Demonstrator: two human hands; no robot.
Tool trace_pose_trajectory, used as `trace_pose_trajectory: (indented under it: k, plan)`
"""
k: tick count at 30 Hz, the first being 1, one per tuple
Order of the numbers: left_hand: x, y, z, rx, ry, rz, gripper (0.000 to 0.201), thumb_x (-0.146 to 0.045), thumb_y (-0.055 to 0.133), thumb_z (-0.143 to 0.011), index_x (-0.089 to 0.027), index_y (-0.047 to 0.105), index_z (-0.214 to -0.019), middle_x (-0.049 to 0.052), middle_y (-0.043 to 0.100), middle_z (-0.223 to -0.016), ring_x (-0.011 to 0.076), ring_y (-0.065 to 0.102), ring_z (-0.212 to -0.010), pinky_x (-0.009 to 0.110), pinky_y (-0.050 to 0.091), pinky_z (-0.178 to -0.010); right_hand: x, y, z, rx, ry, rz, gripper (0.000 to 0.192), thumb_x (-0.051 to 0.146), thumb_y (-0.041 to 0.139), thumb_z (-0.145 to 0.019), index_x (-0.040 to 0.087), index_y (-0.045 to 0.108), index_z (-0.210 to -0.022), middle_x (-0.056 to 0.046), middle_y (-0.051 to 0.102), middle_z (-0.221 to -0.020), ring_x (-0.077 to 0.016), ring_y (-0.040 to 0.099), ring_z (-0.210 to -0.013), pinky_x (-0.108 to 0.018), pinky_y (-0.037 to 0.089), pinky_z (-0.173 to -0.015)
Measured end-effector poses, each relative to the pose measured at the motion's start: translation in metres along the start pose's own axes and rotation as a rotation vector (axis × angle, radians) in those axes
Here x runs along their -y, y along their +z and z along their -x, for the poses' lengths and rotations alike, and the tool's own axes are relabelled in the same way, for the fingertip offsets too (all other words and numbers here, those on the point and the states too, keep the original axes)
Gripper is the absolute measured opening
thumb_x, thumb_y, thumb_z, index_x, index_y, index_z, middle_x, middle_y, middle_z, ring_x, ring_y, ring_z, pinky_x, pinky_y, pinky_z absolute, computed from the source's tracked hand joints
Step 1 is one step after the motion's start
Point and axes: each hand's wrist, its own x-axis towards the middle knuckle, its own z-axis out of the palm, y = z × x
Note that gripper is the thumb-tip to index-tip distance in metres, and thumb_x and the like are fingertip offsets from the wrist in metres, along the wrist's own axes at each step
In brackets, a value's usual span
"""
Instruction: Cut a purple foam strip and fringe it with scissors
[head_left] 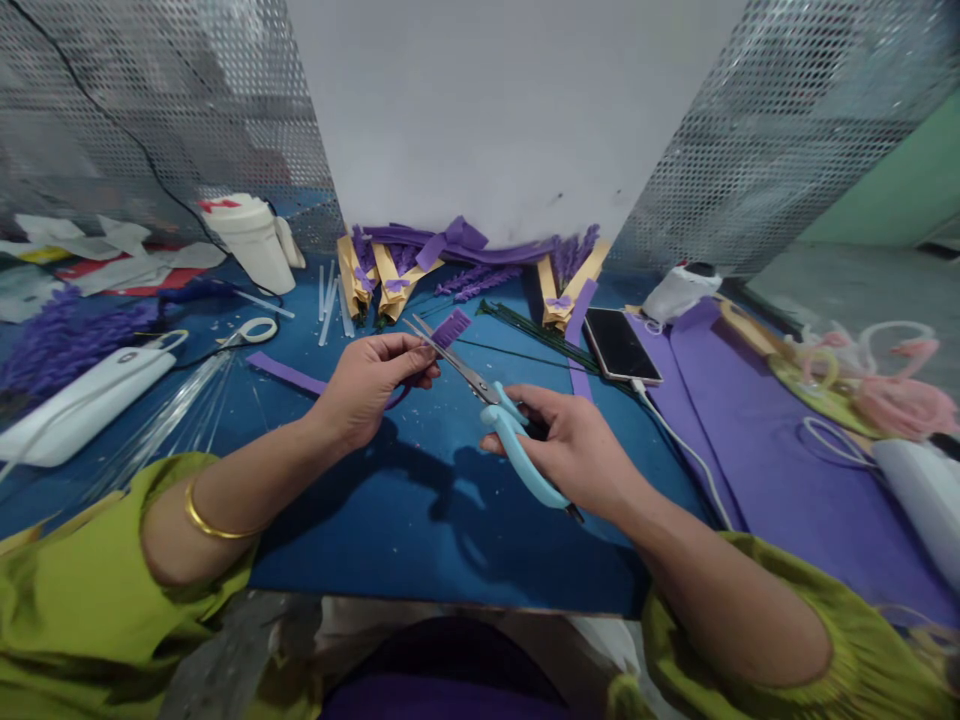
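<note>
The left hand (379,385) pinches a narrow purple strip of soft sheet material (451,328) between thumb and forefinger, the other fingers curled in beneath. The strip's comb-like slit end sticks up past the fingertips above the dark blue tabletop (450,540), probably so its edge stays free for the blades. The right hand (566,435) is wrapped around scissors with light-blue handles (517,450), fingers at the loops; the blades stand slightly apart and point at the left hand, right at the strip. Whether the strip lies between them I cannot tell. Holding the strip short and near the blades seems meant to keep limp material steady.

Behind, tan-paper-wrapped purple flower bunches (394,285) and dark green stems (525,325) lie at the back, likely to leave working room in front. A black-screened phone (621,343), a white cable plugged in, sits right of the stems, and large flat purple sheets (787,470) lie along the right side, seemingly within easy reach.
</note>
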Motion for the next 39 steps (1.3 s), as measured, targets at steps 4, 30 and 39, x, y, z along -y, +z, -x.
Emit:
trace_pose_trajectory:
  k: [4,30,39]
  plan:
    - [-0.0015,0.0008,0.0006,-0.021,-0.01,-0.038,0.022,-0.033,0.084,-0.067,-0.016,0.07,-0.066,0.002,0.065,-0.063,0.0122,0.058,-0.06,0.025,0.047,-0.063,-0.0002,-0.0007,-0.0003,0.002,-0.01,0.021,0.028,0.044,0.075,-0.077,0.02,0.07,-0.091,0.004,0.056,-0.065,-0.0109,0.041,-0.056,-0.025,0.029,-0.051]
    - [-0.0049,0.0017,0.0019,-0.039,-0.01,-0.042,0.026,-0.037,0.086,-0.063,-0.016,0.074,-0.074,0.004,0.067,-0.067,0.0145,0.061,-0.065,0.026,0.049,-0.065,-0.0018,-0.004,-0.005,0.093,0.062,-0.184,0.041,0.049,0.079,-0.071,0.016,0.07,-0.095,0.005,0.048,-0.064,-0.0097,0.038,-0.057,-0.025,0.028,-0.051]
    - [-0.0048,0.0021,0.0018,-0.009,0.026,-0.06,0.022,-0.034,0.083,-0.069,-0.016,0.07,-0.066,0.002,0.064,-0.064,0.0115,0.055,-0.06,0.025,0.046,-0.062,0.0007,-0.0035,-0.0017,0.004,-0.003,0.067,0.035,0.041,0.077,-0.074,0.022,0.071,-0.103,0.004,0.06,-0.072,-0.0122,0.047,-0.063,-0.025,0.033,-0.056]
